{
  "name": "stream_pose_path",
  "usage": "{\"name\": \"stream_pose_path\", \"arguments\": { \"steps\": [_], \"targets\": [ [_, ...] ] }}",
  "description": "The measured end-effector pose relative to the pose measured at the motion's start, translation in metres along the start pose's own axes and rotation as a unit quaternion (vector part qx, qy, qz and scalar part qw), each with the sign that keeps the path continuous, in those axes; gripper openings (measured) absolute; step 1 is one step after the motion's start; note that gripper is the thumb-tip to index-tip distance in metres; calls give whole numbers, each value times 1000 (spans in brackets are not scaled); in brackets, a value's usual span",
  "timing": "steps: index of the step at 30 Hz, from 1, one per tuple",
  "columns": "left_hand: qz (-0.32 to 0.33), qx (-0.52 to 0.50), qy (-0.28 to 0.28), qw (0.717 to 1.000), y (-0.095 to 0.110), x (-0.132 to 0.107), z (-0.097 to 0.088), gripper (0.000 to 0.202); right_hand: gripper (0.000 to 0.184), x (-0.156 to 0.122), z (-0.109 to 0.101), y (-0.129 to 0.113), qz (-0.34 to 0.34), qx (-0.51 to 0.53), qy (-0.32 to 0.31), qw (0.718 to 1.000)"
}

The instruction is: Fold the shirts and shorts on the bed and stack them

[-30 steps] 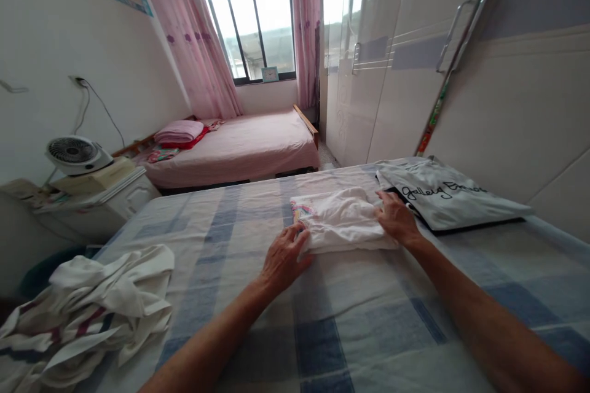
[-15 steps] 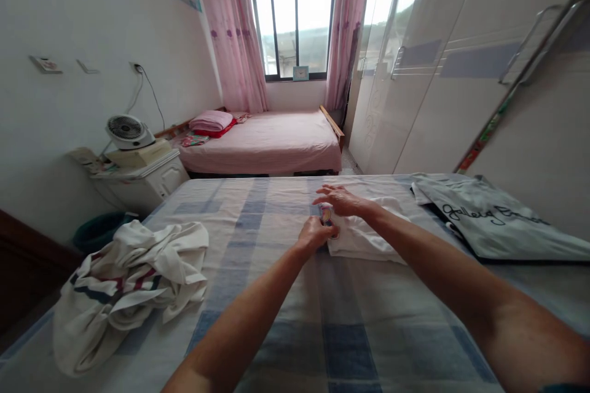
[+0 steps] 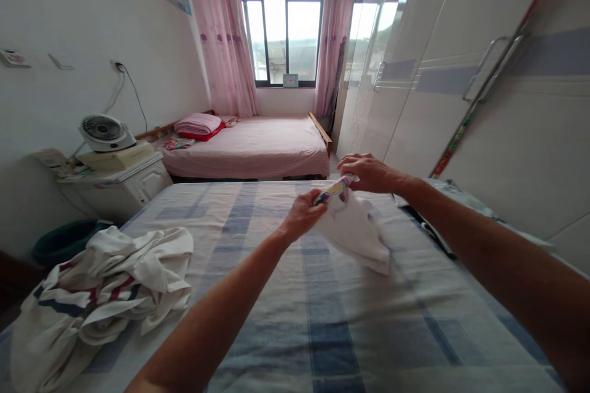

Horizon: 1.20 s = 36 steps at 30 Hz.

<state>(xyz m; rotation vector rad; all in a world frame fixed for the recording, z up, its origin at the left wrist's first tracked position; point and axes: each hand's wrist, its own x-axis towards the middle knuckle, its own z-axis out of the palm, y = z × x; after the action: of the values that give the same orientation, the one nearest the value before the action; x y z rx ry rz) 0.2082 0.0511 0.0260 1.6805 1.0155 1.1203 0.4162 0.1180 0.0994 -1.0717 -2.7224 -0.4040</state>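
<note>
A small folded white garment (image 3: 357,233) with a colourful print on its edge is lifted off the blue-checked bedsheet (image 3: 332,319). My left hand (image 3: 304,214) pinches its near-left corner, fingers closed. My right hand (image 3: 366,173) grips the printed far corner, also closed. The cloth hangs down between both hands, its lower end touching the bed.
A heap of white and striped clothes (image 3: 106,282) lies at the bed's left. A grey printed shirt (image 3: 465,206) lies at the right, by the wardrobe doors (image 3: 461,92). Beyond stand a pink bed (image 3: 249,144), a nightstand with a fan (image 3: 104,133) and a green basin (image 3: 62,239).
Both hands went from pressing the folded garment flat to gripping its left edge, then raised it off the bed. The head view shifted left and up.
</note>
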Motion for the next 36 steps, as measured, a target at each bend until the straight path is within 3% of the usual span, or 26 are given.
{"name": "stream_pose_path", "arguments": {
  "steps": [4,8,11,13,15,17,19,21,23,25,27,30,33,36],
  "targets": [
    [63,152,87,982,20,20,-41,17,22,3,-31,5,89,-33,28,995],
    [65,261,166,949,37,50,-78,23,23,20,-41,7,170,-43,124,977],
    [97,287,232,924,56,60,-94,28,23,28,-44,6,183,-25,213,960],
    [127,291,248,915,61,49,-97,29,20,23,-40,-3,174,-8,244,954],
    [144,282,225,922,54,20,-95,32,16,5,-26,-21,161,16,245,956],
    [140,281,165,935,34,-24,-88,36,14,-24,-1,-48,145,49,217,964],
    [109,302,88,943,5,-74,-82,39,16,-61,27,-78,109,97,145,979],
    [70,327,-39,941,-20,-116,-80,48,25,-95,50,-105,68,158,38,984],
    [39,332,-64,940,-36,-138,-82,52,38,-115,60,-123,45,220,-39,974],
    [19,343,-13,939,-41,-136,-85,48,47,-116,58,-131,53,271,-54,960],
    [15,370,36,928,-39,-116,-80,40,46,-98,53,-134,82,307,-19,948],
    [37,434,32,900,-40,-81,-56,36,41,-55,58,-141,112,329,52,936],
    [70,484,-2,872,-56,-65,-23,43,47,-23,90,-146,80,289,52,953],
    [53,509,-26,859,-80,-70,-5,52,50,-18,133,-133,57,200,-9,978]
  ]
}}
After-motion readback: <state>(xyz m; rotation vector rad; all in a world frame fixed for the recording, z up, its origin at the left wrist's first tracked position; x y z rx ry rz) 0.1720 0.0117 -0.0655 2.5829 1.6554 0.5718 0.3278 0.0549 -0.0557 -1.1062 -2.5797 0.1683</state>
